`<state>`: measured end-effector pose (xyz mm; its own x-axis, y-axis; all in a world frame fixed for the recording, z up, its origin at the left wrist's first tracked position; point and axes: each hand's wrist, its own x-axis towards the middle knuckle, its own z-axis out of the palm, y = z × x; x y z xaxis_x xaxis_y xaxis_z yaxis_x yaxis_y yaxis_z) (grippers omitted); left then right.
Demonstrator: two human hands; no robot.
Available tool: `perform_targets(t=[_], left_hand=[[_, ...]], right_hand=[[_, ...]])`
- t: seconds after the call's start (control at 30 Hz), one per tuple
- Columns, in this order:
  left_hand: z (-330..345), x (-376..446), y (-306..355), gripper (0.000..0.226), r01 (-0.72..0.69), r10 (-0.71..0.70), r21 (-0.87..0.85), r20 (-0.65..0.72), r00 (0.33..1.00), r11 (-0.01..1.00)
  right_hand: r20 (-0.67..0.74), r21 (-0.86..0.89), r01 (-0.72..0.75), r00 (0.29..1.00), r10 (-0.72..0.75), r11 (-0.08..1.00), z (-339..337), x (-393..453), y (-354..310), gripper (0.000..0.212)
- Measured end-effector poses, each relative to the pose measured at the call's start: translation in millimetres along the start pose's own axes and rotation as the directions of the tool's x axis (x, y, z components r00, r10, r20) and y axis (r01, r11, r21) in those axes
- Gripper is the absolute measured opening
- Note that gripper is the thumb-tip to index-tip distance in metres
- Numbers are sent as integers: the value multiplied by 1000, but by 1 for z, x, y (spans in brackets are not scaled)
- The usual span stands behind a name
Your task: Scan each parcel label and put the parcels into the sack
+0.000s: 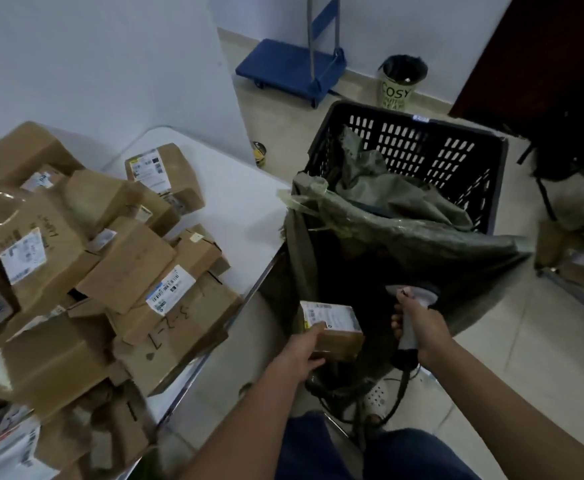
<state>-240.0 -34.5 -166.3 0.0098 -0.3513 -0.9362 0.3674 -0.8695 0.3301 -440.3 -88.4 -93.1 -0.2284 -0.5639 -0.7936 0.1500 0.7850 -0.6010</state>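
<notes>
My left hand grips a small brown parcel with a white label on top, held over the dark mouth of the olive-green sack. My right hand holds a grey handheld scanner just right of the parcel, its head pointing up and away over the sack. The sack hangs open in a black plastic basket. A pile of several labelled cardboard parcels covers the white table on the left.
A blue platform trolley and a lined bin stand by the far wall. A dark cabinet is at the back right. Cables and a metal frame lie at the right. My foot in a white clog is below the sack.
</notes>
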Motion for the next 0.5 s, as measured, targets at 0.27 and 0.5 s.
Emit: perform_targets(t=[0.27, 0.5], left_hand=[[33, 54, -2, 70, -2, 2, -5, -95, 995, 1000], [56, 94, 10, 82, -87, 80, -37, -172, 982, 995]], right_hand=[[-25, -18, -17, 1000, 16, 1000, -11, 15, 1, 35], [-13, -20, -19, 1000, 19, 1000, -7, 30, 1, 38]])
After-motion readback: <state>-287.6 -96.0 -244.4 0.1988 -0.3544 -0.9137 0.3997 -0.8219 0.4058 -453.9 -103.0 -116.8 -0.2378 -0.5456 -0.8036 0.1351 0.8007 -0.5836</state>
